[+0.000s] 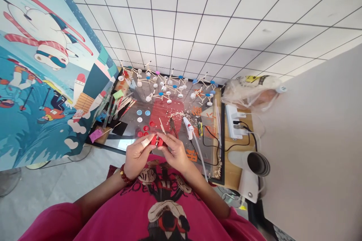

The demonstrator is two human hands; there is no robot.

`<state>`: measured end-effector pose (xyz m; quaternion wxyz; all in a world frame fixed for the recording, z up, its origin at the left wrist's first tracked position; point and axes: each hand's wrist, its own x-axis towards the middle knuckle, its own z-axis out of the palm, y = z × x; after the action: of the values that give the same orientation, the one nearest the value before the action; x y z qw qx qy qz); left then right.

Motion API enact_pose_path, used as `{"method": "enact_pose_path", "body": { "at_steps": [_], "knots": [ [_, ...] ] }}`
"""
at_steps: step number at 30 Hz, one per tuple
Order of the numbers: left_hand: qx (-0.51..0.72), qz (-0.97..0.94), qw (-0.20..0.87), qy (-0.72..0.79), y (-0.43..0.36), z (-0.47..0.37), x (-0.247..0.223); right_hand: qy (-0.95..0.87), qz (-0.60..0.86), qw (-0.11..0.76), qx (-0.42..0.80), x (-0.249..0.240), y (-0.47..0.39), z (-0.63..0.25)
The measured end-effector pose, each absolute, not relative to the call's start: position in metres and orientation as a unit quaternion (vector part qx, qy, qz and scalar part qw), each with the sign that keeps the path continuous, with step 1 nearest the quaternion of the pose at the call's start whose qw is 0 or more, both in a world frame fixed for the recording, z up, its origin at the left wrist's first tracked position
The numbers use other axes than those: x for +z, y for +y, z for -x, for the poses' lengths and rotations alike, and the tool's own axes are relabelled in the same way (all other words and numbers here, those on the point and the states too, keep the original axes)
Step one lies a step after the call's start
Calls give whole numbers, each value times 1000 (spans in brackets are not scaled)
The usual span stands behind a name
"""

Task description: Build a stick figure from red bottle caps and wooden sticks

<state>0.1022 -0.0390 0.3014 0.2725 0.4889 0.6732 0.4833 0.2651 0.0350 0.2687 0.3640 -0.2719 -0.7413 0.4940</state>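
Two hands meet over the near edge of a cluttered counter (124,144), pinching small red caps (157,141) between them. The left hand (137,155), a beaded bracelet (124,175) at its wrist and a pale bandage on one finger, closes its fingertips on the left side of the red caps; the right hand (174,151) closes its fingers on the right side, with a thin wooden stick (161,125) rising from the caps toward the far side. Just beyond the hands, more loose red caps (143,131) lie on the glass, with blue and white caps (143,114) a little farther off. Pliers (172,126) rest just right of the stick, beside a white glue gun (188,127) whose black cord runs right to a white power strip (235,121). Rows of finished stick-and-cap models (166,86) stand along the far side. A clear plastic bag (250,92) sits at the far right, and a white hair dryer (250,171) lies near right. A colourful cartoon mural (42,67) fills the left
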Motion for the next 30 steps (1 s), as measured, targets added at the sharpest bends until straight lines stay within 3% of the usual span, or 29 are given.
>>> {"method": "enact_pose_path", "body": {
  "at_steps": [8,13,21,25,30],
  "knots": [
    [505,-379,384,674,-50,-114,289,-764,275,349,468,291,34,-260],
    [552,-331,447,621,-48,-112,293,-711,270,354,545,293,38,-264],
    [498,-500,371,604,-50,-104,321,-407,180,317,837,279,31,-261],
    [403,-627,251,618,-47,-97,333,-388,202,305,846,275,29,-260],
    [370,-677,182,610,-44,-100,336,-462,203,311,805,263,29,-261]
  ]
}}
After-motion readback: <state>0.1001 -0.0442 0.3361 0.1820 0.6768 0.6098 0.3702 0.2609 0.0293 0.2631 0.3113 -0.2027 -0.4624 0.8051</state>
